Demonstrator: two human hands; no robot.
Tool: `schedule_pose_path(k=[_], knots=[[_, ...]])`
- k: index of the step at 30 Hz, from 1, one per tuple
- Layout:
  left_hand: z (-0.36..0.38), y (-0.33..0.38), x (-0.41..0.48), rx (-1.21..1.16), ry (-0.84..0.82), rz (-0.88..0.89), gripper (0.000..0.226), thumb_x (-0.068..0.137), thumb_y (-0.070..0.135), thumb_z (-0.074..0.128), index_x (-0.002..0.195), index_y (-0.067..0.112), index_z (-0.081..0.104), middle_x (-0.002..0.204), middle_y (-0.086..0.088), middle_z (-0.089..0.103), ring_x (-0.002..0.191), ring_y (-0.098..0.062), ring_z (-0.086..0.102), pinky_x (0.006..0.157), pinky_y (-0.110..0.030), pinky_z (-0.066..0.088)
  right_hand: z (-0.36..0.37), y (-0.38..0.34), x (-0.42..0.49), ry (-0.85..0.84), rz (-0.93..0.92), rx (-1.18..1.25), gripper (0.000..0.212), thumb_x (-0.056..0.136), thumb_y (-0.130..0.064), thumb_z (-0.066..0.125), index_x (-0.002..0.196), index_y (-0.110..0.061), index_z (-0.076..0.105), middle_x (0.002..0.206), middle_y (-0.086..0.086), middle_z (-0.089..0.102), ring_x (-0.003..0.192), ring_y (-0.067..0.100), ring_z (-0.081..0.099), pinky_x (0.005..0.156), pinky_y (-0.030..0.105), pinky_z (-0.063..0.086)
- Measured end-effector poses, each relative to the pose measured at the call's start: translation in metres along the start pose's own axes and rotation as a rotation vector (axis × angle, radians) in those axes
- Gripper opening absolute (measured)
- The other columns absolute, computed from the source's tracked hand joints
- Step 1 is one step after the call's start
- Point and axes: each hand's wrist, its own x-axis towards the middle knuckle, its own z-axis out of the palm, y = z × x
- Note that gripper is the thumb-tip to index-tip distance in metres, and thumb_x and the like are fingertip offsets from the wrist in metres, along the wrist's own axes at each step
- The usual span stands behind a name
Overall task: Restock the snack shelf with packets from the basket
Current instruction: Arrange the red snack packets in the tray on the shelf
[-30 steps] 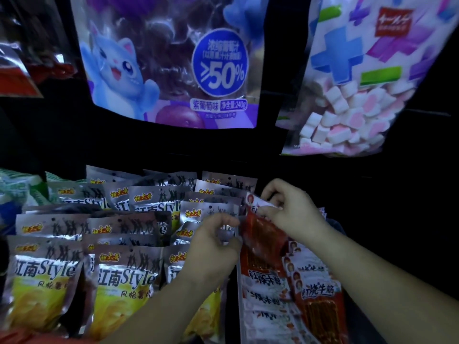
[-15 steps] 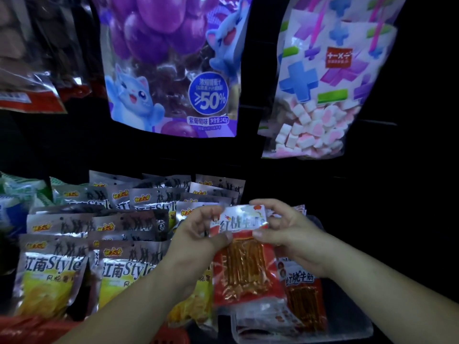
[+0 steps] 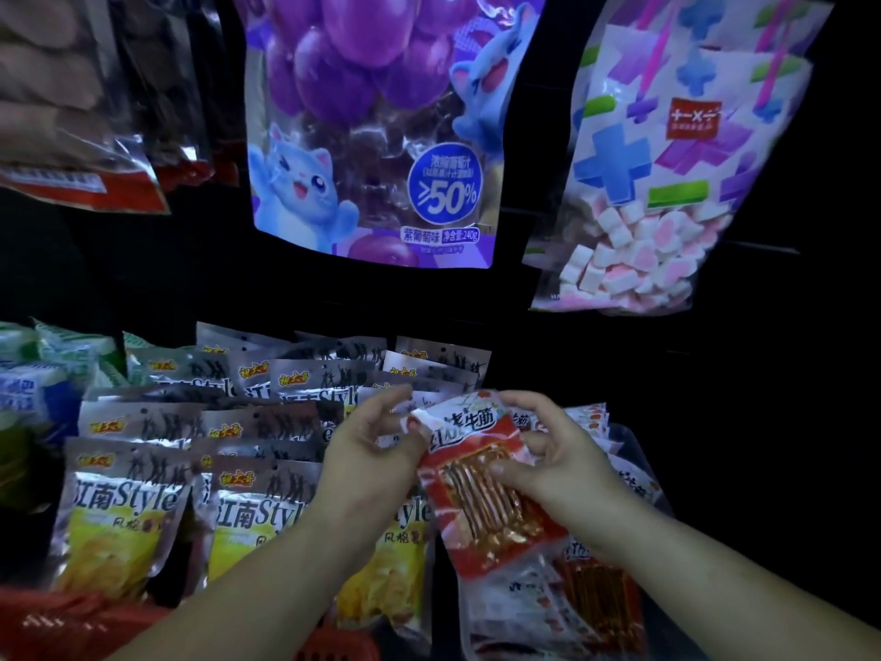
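Observation:
A red and white packet of orange snack sticks is held tilted above the shelf's right-hand stack. My right hand grips its top right part, fingers curled over the front. My left hand pinches its top left corner. More packets of the same kind lie stacked under it in a clear tray. The red basket shows at the bottom left edge, mostly out of frame.
Silver and yellow snack packets fill several rows left of the tray. A purple grape candy bag and a marshmallow bag hang above. Green and blue packets sit at far left. The surroundings are dark.
Both hands lifted one red packet off the stack and now hold it tilted in front of the shelf. The camera has tipped upward, showing more of the hanging bags.

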Motion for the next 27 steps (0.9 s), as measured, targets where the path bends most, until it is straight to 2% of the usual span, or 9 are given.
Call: schedule_pose_path(k=[2, 5, 7, 10, 14, 15, 20, 25, 27], knots=[[0.002, -0.005, -0.002, -0.023, -0.007, -0.055, 0.039, 0.092, 0.022, 0.077, 0.123, 0.04, 0.061, 0.116, 0.007, 0.067, 0.097, -0.026, 0.072, 0.078, -0.036, 0.057, 0.001, 0.002, 0.002, 0.055, -0.001, 0.013, 0.065, 0.095, -0.005, 0.071, 0.133, -0.052, 0.048, 0.087, -0.038, 0.069, 0.095, -0.011, 0.066, 0.088, 0.036, 0.053], [0.011, -0.009, -0.01, -0.101, -0.061, -0.161, 0.029, 0.089, 0.002, 0.075, 0.11, 0.018, 0.063, 0.101, -0.003, 0.074, 0.079, -0.02, 0.073, 0.06, -0.029, 0.056, 0.007, 0.005, 0.008, 0.089, 0.048, 0.048, 0.062, 0.094, -0.004, 0.072, 0.131, -0.05, 0.052, 0.099, -0.005, 0.079, 0.091, 0.015, 0.076, 0.087, 0.045, 0.063], [0.014, -0.012, -0.012, -0.12, -0.116, -0.21, 0.033, 0.09, -0.006, 0.071, 0.114, 0.016, 0.065, 0.092, -0.001, 0.076, 0.07, -0.015, 0.073, 0.058, -0.027, 0.057, 0.006, 0.009, 0.012, 0.054, 0.094, 0.085, 0.055, 0.093, 0.0, 0.071, 0.129, -0.04, 0.059, 0.103, -0.001, 0.079, 0.094, 0.017, 0.076, 0.082, 0.039, 0.064], [0.012, -0.011, -0.012, -0.115, -0.153, -0.191, 0.058, 0.092, -0.008, 0.068, 0.137, 0.028, 0.057, 0.107, 0.01, 0.072, 0.083, -0.002, 0.074, 0.064, -0.022, 0.06, 0.004, 0.012, 0.011, -0.069, 0.15, 0.11, 0.065, 0.093, 0.004, 0.07, 0.14, -0.039, 0.056, 0.109, -0.017, 0.077, 0.1, 0.001, 0.072, 0.08, 0.018, 0.056], [0.011, -0.007, -0.012, -0.109, -0.223, -0.167, 0.081, 0.091, -0.01, 0.067, 0.151, 0.038, 0.038, 0.126, 0.023, 0.056, 0.088, 0.013, 0.067, 0.064, -0.014, 0.056, -0.002, 0.01, 0.01, -0.105, 0.164, 0.151, 0.071, 0.089, 0.012, 0.068, 0.142, -0.034, 0.053, 0.084, -0.038, 0.066, 0.078, -0.026, 0.061, 0.062, 0.003, 0.047], [0.011, -0.009, -0.013, -0.119, -0.247, -0.178, 0.086, 0.089, -0.011, 0.069, 0.153, 0.037, 0.036, 0.129, 0.022, 0.058, 0.093, 0.007, 0.069, 0.068, -0.017, 0.058, -0.002, 0.01, 0.01, -0.094, 0.158, 0.162, 0.072, 0.089, 0.014, 0.067, 0.142, -0.033, 0.052, 0.081, -0.04, 0.066, 0.075, -0.026, 0.06, 0.059, 0.002, 0.047], [0.011, -0.012, -0.02, -0.084, -0.323, -0.21, 0.088, 0.08, -0.018, 0.074, 0.147, 0.033, 0.048, 0.118, 0.012, 0.071, 0.1, -0.036, 0.073, 0.067, -0.036, 0.062, -0.001, 0.017, 0.008, 0.092, 0.157, 0.246, 0.065, 0.092, 0.004, 0.07, 0.144, -0.033, 0.054, 0.111, -0.011, 0.077, 0.096, 0.008, 0.075, 0.073, 0.027, 0.062], [0.011, -0.006, -0.019, -0.107, -0.185, -0.112, 0.068, 0.087, -0.013, 0.07, 0.135, 0.034, 0.058, 0.124, 0.01, 0.066, 0.099, -0.027, 0.071, 0.071, -0.036, 0.062, -0.01, 0.015, 0.001, -0.143, 0.204, 0.224, 0.086, 0.085, 0.016, 0.072, 0.143, -0.044, 0.052, 0.146, -0.002, 0.056, 0.115, 0.039, 0.067, 0.072, 0.045, 0.064], [0.01, -0.006, -0.02, -0.136, -0.217, -0.118, 0.07, 0.088, -0.012, 0.07, 0.137, 0.036, 0.056, 0.129, 0.011, 0.064, 0.095, -0.024, 0.073, 0.073, -0.035, 0.061, -0.012, 0.013, 0.0, -0.193, 0.21, 0.248, 0.09, 0.087, 0.022, 0.064, 0.146, -0.044, 0.049, 0.153, 0.005, 0.049, 0.116, 0.037, 0.068, 0.083, 0.048, 0.063]])
